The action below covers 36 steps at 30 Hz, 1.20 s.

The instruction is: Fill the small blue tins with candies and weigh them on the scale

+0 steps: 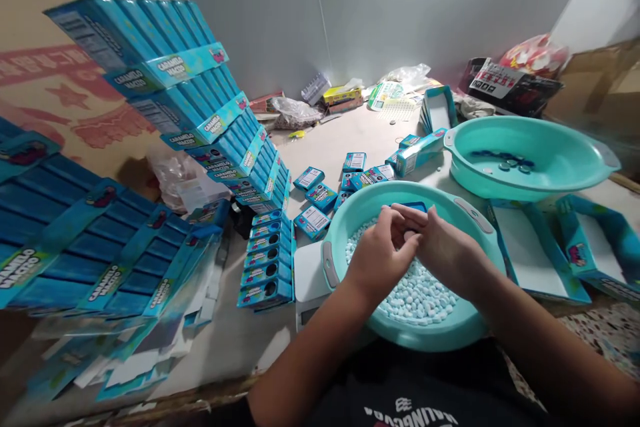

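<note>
My left hand (381,250) and my right hand (440,247) meet above a teal basin (350,217) filled with small pale blue-white candies (417,297). Both hands have their fingers curled together. A small blue box (411,206) shows just behind the fingers; which hand holds it is unclear. Several small filled blue candy boxes (320,197) lie scattered on the table beyond the basin. A row of open small boxes (267,257) lies left of the basin.
Tall leaning stacks of blue cartons (190,100) fill the left side. A second teal basin (525,157) holding a few dark round pieces stands at the right. Open blue display trays (535,250) lie right of the near basin. Bags and clutter line the back wall.
</note>
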Each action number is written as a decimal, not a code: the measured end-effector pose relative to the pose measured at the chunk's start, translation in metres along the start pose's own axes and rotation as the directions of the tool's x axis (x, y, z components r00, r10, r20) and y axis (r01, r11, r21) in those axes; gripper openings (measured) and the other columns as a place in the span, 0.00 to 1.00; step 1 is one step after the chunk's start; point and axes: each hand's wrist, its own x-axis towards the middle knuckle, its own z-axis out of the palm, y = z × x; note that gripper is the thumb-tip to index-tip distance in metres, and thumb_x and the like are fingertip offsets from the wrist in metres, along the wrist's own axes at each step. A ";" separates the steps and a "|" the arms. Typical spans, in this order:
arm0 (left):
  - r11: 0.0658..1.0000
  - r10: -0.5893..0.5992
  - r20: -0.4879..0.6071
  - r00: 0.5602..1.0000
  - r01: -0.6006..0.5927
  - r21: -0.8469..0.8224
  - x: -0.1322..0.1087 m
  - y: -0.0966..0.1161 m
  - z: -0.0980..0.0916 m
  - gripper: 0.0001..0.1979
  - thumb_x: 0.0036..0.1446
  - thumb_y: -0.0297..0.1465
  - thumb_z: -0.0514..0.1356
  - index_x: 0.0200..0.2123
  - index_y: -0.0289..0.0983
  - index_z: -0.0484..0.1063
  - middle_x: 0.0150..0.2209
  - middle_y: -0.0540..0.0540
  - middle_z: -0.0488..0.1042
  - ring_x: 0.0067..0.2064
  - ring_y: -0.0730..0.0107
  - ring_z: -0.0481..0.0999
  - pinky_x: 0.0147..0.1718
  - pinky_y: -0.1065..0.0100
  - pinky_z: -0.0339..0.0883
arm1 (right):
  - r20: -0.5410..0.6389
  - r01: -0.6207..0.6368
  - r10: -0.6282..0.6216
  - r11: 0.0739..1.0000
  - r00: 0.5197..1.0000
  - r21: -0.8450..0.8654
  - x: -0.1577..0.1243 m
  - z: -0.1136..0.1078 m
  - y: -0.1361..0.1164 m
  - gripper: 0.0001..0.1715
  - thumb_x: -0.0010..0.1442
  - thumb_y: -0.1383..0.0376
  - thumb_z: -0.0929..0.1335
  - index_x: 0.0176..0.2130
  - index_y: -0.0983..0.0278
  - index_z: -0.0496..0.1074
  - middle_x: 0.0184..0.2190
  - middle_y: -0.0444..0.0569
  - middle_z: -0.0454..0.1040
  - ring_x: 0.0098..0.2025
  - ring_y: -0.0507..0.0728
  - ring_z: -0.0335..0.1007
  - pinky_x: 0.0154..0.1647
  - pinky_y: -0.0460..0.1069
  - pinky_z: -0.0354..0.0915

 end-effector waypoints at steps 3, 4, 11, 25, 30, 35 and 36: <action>0.973 0.158 0.071 0.985 -0.168 0.159 -0.003 -0.002 -0.007 0.08 0.61 0.31 0.64 0.42 0.37 0.71 0.40 0.44 0.76 0.43 0.63 0.75 0.43 0.61 0.71 | 0.008 -0.054 0.054 0.998 0.998 -0.035 -0.001 0.003 -0.003 0.35 0.66 0.39 0.59 0.53 0.56 0.77 0.63 0.50 0.71 0.67 0.63 0.63 0.70 0.59 0.58; 0.954 0.203 0.089 0.975 -0.218 0.206 -0.004 -0.002 -0.007 0.07 0.61 0.30 0.63 0.42 0.37 0.72 0.41 0.42 0.76 0.45 0.61 0.75 0.45 0.59 0.72 | 0.004 -0.076 0.076 0.996 0.997 -0.047 -0.002 0.003 -0.005 0.36 0.66 0.37 0.58 0.54 0.56 0.76 0.64 0.49 0.69 0.68 0.63 0.61 0.70 0.59 0.57; 0.890 0.219 -0.027 0.975 -0.188 0.415 -0.009 -0.004 -0.059 0.13 0.54 0.23 0.58 0.42 0.37 0.76 0.40 0.43 0.79 0.42 0.64 0.78 0.45 0.62 0.74 | -0.066 -0.057 0.056 0.998 0.996 -0.016 0.000 0.004 -0.002 0.36 0.65 0.37 0.56 0.53 0.55 0.74 0.64 0.49 0.69 0.69 0.60 0.60 0.71 0.59 0.57; 0.487 -0.632 -0.108 0.767 0.502 0.715 0.010 -0.105 -0.247 0.23 0.32 0.44 0.69 0.20 0.41 0.58 0.16 0.55 0.59 0.22 0.70 0.60 0.23 0.68 0.50 | -0.218 -0.143 0.120 0.985 0.969 -0.092 0.004 -0.005 -0.004 0.26 0.66 0.44 0.62 0.46 0.58 0.77 0.55 0.53 0.78 0.57 0.62 0.75 0.63 0.59 0.67; 0.366 -0.763 0.068 0.643 0.342 0.866 0.054 -0.101 -0.244 0.26 0.29 0.38 0.73 0.12 0.40 0.55 0.13 0.55 0.55 0.20 0.72 0.54 0.24 0.68 0.43 | -0.256 0.019 -0.111 0.941 0.960 -0.338 0.001 -0.003 0.002 0.21 0.62 0.47 0.69 0.43 0.60 0.78 0.50 0.53 0.80 0.52 0.62 0.77 0.58 0.59 0.70; 0.221 -0.835 0.071 0.545 0.216 0.951 0.080 -0.108 -0.234 0.20 0.35 0.32 0.76 0.13 0.35 0.66 0.14 0.55 0.58 0.23 0.74 0.59 0.27 0.71 0.45 | -0.164 0.277 -0.475 0.723 0.865 -0.633 -0.011 0.000 -0.014 0.11 0.65 0.56 0.70 0.40 0.59 0.79 0.47 0.49 0.80 0.50 0.61 0.77 0.57 0.59 0.71; 0.203 -0.838 0.064 0.542 0.202 0.958 0.082 -0.109 -0.232 0.18 0.37 0.31 0.75 0.15 0.34 0.68 0.14 0.56 0.58 0.24 0.76 0.59 0.29 0.72 0.45 | -0.161 0.295 -0.551 0.645 0.819 -0.705 -0.012 -0.007 -0.026 0.11 0.66 0.56 0.69 0.40 0.58 0.79 0.47 0.49 0.80 0.49 0.61 0.77 0.57 0.59 0.70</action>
